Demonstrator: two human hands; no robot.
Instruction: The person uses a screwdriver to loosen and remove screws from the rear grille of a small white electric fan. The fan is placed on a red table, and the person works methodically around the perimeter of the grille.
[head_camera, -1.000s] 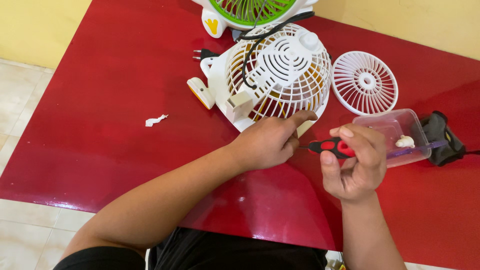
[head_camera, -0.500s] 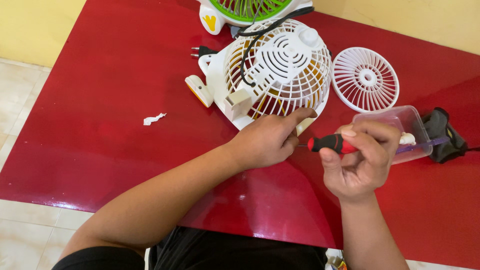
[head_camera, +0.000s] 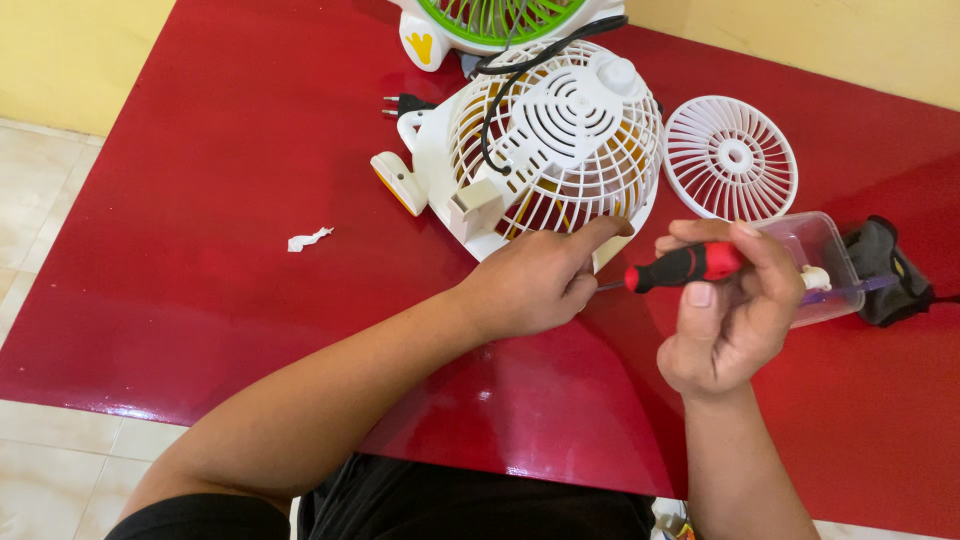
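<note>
Right hand (head_camera: 728, 315) grips screwdriver (head_camera: 685, 267) — left hand (head_camera: 535, 280) steadies white fan (head_camera: 545, 150).

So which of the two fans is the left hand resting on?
The left hand rests on the white-caged fan lying grille-down, not the green-grilled fan at the table's far edge.

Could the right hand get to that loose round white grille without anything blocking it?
Probably yes. The right hand sits just in front of the loose round grille, with bare red table between them, though its fingers are closed on the screwdriver and the clear plastic box lies beside the path.
</note>
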